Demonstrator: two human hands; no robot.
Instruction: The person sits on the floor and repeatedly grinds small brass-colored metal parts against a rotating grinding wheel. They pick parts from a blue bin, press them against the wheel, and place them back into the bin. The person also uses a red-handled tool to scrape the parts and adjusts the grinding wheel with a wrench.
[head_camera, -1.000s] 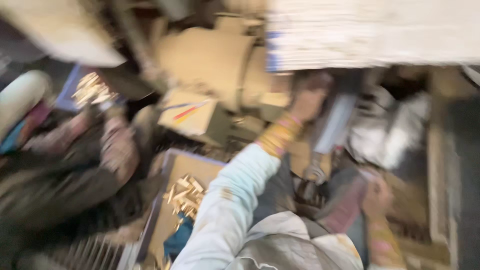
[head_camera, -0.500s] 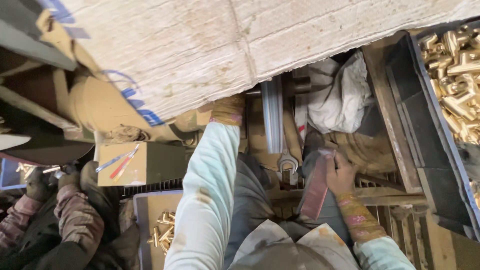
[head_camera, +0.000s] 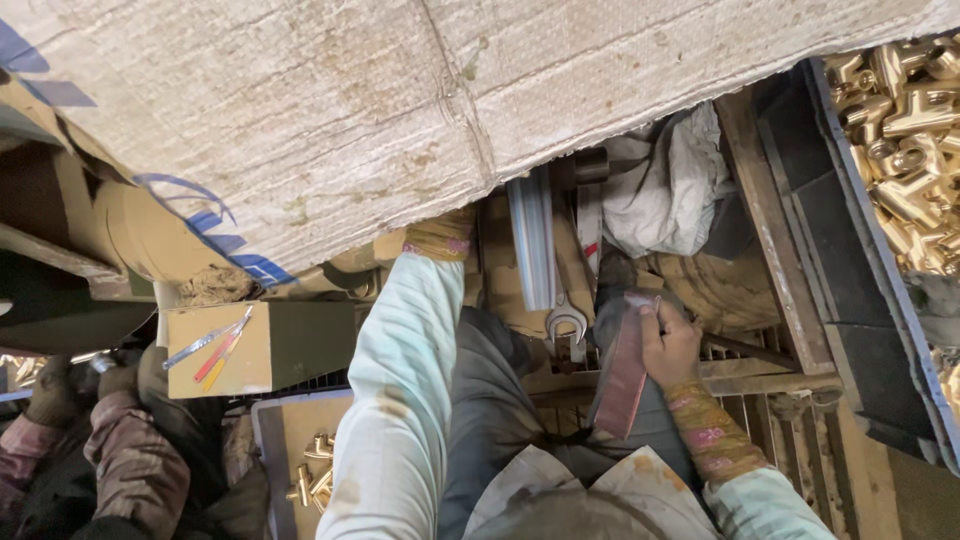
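Cluttered workshop surfaces of worn wood and metal filled the downward view, with a large woven sack (head_camera: 400, 110) hanging across the top. The right hand (head_camera: 668, 345) was closed around the upper end of a flat reddish-brown block (head_camera: 622, 375), fingers curled over its edge, the block slanting down toward the person's lap. Just to its left lay an open-ended spanner (head_camera: 566, 322), and above that a pale metal tube (head_camera: 531, 240) ran upward beneath the sack. The left hand was hidden under the sack's edge; only its pale sleeve (head_camera: 400, 400) and patterned cuff (head_camera: 437, 240) showed, so its grip could not be told. A crumpled grey cloth (head_camera: 660, 195) sat beyond the right hand. Farther right, a dark tray (head_camera: 850, 250) held a heap of brass fittings (head_camera: 905, 130). Left of the sleeve, a few brass fittings lay on a flat tan tray (head_camera: 285, 430), beside a box-shaped block (head_camera: 255, 350) and another person's gloved hand (head_camera: 50, 390).
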